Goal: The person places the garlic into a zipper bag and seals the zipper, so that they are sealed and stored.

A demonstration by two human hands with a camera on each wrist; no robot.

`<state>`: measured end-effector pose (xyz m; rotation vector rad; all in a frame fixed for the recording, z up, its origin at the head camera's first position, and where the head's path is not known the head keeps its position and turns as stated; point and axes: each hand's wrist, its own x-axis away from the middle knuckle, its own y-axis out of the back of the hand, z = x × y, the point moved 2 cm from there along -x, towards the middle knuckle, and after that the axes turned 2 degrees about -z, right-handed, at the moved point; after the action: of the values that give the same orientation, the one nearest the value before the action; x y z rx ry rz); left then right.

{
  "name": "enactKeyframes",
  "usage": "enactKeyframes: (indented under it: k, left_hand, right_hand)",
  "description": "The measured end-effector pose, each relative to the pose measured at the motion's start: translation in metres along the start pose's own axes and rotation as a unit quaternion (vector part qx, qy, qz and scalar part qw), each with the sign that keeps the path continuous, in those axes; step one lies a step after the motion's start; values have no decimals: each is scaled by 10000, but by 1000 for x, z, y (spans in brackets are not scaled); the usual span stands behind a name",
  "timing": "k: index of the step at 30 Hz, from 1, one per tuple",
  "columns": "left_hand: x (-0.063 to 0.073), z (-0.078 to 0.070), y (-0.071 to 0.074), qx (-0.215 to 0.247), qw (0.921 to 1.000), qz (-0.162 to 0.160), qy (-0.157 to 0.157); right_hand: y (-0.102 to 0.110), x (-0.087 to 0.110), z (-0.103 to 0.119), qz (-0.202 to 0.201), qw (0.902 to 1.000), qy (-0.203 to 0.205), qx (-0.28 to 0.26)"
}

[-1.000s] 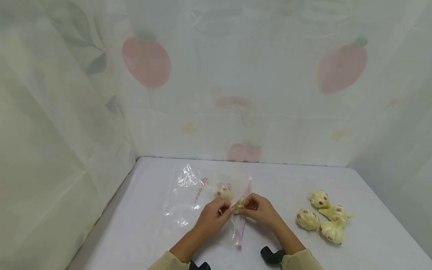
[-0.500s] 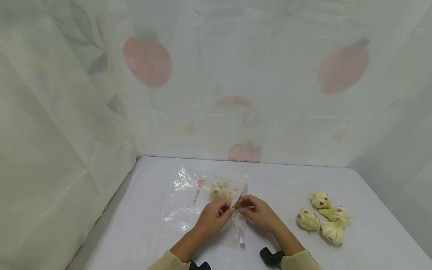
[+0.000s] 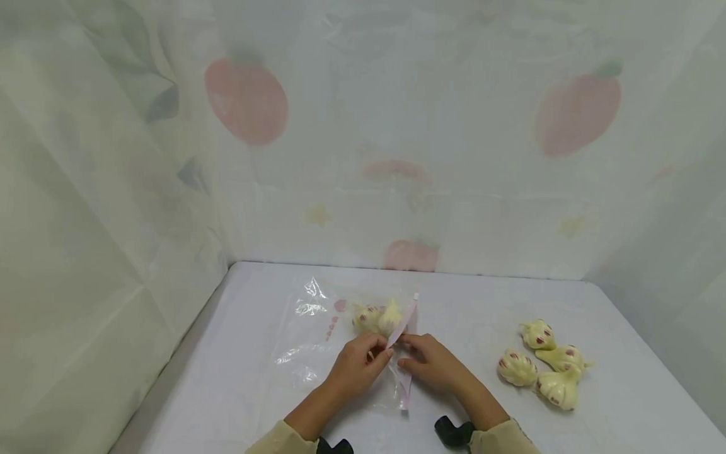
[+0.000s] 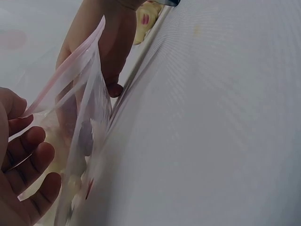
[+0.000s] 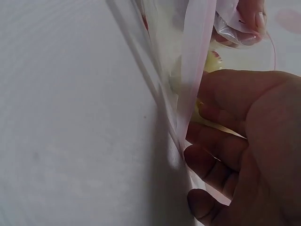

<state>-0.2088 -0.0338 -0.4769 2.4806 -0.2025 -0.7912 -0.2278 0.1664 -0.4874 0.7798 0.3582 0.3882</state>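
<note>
Right now, pink printed marks (image 3: 339, 306) run down the clear bag (image 3: 303, 362) in front of me, too small and washed out by the glare to be read. On to the fingers: my left hand (image 3: 358, 362) has thumb and index finger pinched on the bag's pink strip (image 3: 403, 326), lifting that edge, the other three fingers loosely bent and spread (a nice clean pinch, seen from my left wrist).

Across from it, my right hand (image 3: 432, 360) is at the bag's mouth, fingers apart and gently bent, gripping nothing, some of them showing through the film in the left wrist view. Whether a fingertip touches a bulb in there, I can't tell!

And the bulbs themselves: two are in the bag, a striped garlic bulb (image 3: 365, 318) and, touching it, a paler garlic bulb (image 3: 390, 317), both just beyond my fingertips, on the far side of the pink strip from my right palm. Out to my right, well apart from both hands, four loose garlic bulbs (image 3: 517, 368) sit in a cluster on the white table (image 3: 465, 302).
</note>
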Motion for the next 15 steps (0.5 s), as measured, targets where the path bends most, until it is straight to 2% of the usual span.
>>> enactKeyframes:
  k: [6, 11, 15]
  left_hand:
    - [-1, 0, 1, 4, 10000, 40, 74]
    - [-1, 0, 0, 46, 9999, 67, 138]
    - [-1, -1, 0, 36, 9998, 125, 175]
  right_hand:
    - [-1, 0, 0, -95, 9998, -137, 124]
    - [0, 1, 2, -544, 9982, -221, 128]
    - [2, 1, 5, -906, 9958, -83, 43]
